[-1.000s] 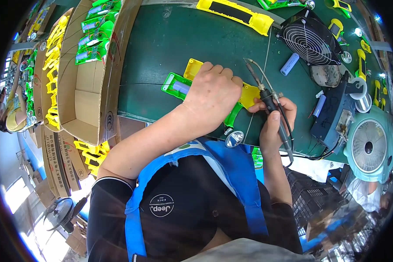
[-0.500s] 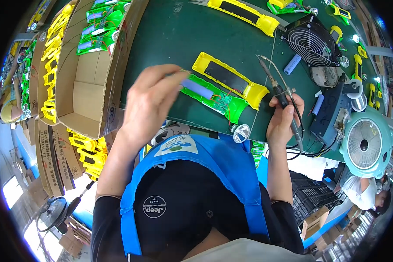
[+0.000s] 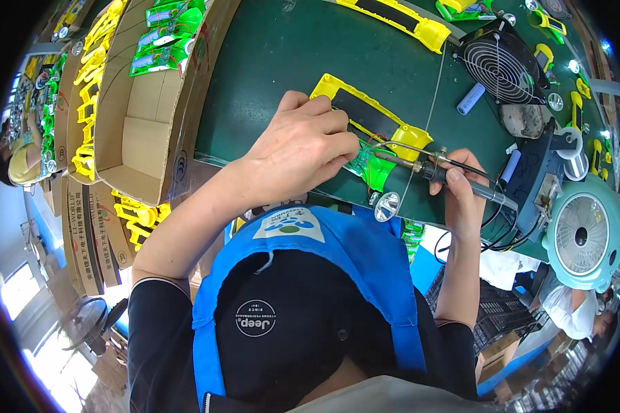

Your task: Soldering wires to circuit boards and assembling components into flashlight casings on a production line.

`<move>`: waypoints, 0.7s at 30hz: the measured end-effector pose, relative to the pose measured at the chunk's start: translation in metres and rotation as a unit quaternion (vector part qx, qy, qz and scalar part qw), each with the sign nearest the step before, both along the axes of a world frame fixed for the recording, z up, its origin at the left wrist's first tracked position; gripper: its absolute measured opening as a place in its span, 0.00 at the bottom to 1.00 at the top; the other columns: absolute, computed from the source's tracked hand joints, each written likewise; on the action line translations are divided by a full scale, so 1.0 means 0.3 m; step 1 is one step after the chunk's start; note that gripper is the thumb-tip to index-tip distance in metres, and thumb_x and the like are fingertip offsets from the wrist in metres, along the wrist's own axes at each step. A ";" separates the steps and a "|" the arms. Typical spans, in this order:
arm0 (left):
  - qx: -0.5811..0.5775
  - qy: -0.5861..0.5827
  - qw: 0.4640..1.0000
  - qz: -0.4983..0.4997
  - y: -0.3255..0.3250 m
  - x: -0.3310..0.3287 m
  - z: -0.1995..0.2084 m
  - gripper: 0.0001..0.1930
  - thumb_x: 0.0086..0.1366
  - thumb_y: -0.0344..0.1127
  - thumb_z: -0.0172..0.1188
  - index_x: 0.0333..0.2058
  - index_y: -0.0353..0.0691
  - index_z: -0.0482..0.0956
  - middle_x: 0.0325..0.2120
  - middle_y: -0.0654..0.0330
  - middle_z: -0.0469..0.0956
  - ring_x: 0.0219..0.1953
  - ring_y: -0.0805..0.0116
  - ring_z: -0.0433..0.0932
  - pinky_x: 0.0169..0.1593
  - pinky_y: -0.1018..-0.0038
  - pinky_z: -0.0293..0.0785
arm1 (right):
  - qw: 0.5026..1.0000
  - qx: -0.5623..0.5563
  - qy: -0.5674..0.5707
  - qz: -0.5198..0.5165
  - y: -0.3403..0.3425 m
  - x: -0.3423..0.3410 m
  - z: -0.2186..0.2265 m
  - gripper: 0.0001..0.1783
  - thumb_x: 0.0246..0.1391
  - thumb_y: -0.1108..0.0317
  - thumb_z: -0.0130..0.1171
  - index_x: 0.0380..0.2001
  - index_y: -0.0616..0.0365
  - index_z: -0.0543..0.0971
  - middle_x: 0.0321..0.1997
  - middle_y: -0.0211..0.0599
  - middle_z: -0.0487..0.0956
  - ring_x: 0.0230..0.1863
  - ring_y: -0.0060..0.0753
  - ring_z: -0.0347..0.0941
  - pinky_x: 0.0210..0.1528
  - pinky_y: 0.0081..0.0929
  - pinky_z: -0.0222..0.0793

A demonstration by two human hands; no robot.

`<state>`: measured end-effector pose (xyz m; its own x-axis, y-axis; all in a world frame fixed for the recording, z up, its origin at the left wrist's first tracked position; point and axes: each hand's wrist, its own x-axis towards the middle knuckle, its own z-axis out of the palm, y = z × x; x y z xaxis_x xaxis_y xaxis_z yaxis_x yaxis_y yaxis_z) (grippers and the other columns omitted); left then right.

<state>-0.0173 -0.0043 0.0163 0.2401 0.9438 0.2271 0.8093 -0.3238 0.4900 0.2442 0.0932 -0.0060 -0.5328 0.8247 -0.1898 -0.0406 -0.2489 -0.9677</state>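
Soldering iron (image 3: 430,170), pinched in the right hand (image 3: 463,199), has swung leftward; left hand (image 3: 302,144), fingers curled, hold hidden, covers part of the green casing (image 3: 380,176), circuit board (image 3: 358,163) showing, just nearer than the yellow shell (image 3: 372,118)

The person's rocking a black short-sleeved shirt (image 3: 300,303), thin white piping (image 3: 162,279) on the left cuff, round white chest print (image 3: 255,318), plus a bright blue cloth apron (image 3: 365,251) with a white, blue-and-green-printed patch (image 3: 289,228).
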 end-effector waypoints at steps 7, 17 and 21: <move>-0.025 0.022 0.999 0.001 0.015 -0.001 0.012 0.06 0.49 0.28 0.63 0.25 0.45 0.73 0.24 0.65 0.69 0.34 0.65 0.70 0.46 0.64 0.62 | 0.996 -0.011 -0.047 0.077 0.025 -0.018 0.023 0.13 0.50 0.67 0.61 0.33 0.66 0.73 0.25 0.36 0.77 0.23 0.20 0.75 0.32 0.16 0.71; -0.025 0.030 0.999 0.006 0.016 0.000 0.004 0.07 0.49 0.28 0.62 0.25 0.45 0.73 0.24 0.64 0.70 0.34 0.66 0.70 0.47 0.64 0.62 | 0.987 0.089 -0.066 0.116 0.022 -0.017 0.020 0.09 0.49 0.69 0.61 0.31 0.61 0.73 0.19 0.32 0.78 0.26 0.23 0.77 0.68 0.46 0.48; -0.018 0.036 0.999 0.012 0.008 0.006 0.000 0.07 0.49 0.28 0.62 0.25 0.45 0.73 0.24 0.65 0.70 0.34 0.66 0.71 0.47 0.64 0.61 | 0.982 0.131 -0.064 0.119 0.010 0.003 -0.006 0.12 0.50 0.65 0.61 0.31 0.62 0.73 0.20 0.33 0.78 0.26 0.23 0.77 0.67 0.46 0.53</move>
<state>-0.0155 -0.0021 0.0163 0.2308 0.9571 0.1752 0.8506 -0.2860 0.4413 0.2452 0.0962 -0.0077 -0.7013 0.7099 -0.0654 0.1149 0.0220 -0.9931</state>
